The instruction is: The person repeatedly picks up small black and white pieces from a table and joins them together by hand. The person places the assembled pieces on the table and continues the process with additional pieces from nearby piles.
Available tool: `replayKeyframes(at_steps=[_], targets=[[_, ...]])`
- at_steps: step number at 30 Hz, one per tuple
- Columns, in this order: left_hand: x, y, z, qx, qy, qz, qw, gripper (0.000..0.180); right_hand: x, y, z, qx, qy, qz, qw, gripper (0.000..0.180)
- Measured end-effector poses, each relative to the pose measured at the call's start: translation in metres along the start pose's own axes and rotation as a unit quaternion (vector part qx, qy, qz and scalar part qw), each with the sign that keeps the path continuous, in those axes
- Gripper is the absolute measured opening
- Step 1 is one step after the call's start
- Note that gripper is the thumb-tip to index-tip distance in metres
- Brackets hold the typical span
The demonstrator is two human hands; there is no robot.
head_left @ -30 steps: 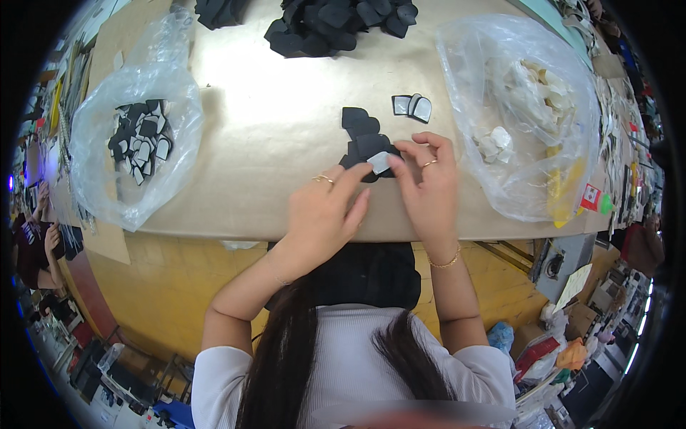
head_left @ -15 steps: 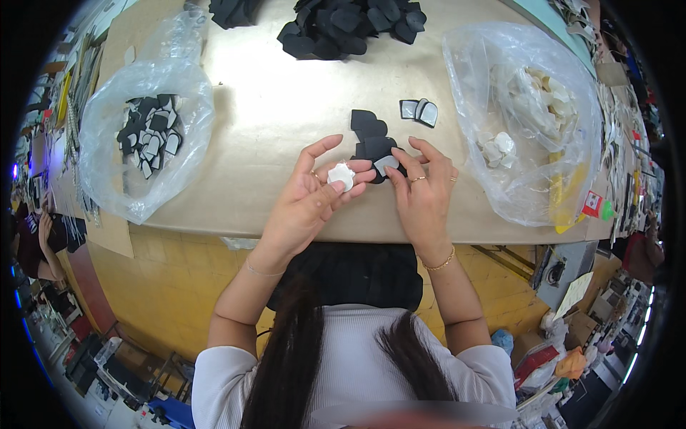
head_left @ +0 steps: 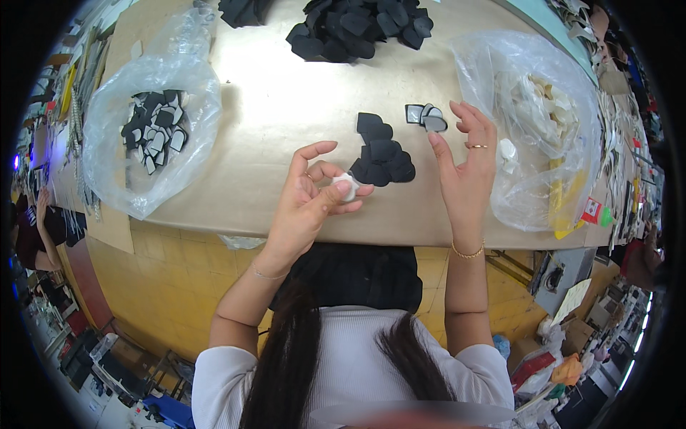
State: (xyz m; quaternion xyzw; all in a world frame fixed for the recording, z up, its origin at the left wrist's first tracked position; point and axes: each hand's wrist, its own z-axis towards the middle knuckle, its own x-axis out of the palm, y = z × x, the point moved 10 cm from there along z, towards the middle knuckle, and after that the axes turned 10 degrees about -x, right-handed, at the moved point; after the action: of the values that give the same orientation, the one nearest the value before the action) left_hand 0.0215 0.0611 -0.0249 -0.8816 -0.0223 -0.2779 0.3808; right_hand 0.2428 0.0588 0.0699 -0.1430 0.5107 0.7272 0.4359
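Note:
My left hand (head_left: pixel 309 196) is closed, pinching a small stack of white rounded pieces (head_left: pixel 344 186) between thumb and fingers over the near part of the table. My right hand (head_left: pixel 466 168) is open, thumb and fingers apart, and holds nothing. Its thumb tip is close to a small row of black pieces with pale grey-white faces (head_left: pixel 434 124), partly overlapping. Between my hands lies a cluster of flat black rounded pieces (head_left: pixel 382 159), overlapping one another.
A clear plastic bag (head_left: pixel 204 118) with black-and-white pieces lies open at left. Another clear bag (head_left: pixel 475 61) with white pieces lies at right. Far back is a heap of black pieces (head_left: pixel 350 28). A red bottle with a green cap (head_left: pixel 592 211) stands at the right edge.
My right hand has moved right and away from the black cluster. A grey-faced piece it was touching there now lies in the small row. My left hand keeps the white stack.

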Motion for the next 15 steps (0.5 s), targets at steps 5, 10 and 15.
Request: replayKeyframes(at_steps=[5,10,15], targets=[[-0.003,-0.005,-0.001,0.017,-0.025,0.016,0.999,0.059,0.035,0.033,-0.022,-0.012,0.166,0.188,0.968,0.018],[0.001,-0.006,-0.004,0.027,-0.023,0.021,0.999,0.053,0.044,0.037,-0.039,0.029,0.172,0.233,0.957,0.020],[0.010,-0.011,-0.007,0.062,-0.007,0.054,0.997,0.047,0.041,0.043,-0.038,0.004,0.168,0.196,0.966,0.021]])
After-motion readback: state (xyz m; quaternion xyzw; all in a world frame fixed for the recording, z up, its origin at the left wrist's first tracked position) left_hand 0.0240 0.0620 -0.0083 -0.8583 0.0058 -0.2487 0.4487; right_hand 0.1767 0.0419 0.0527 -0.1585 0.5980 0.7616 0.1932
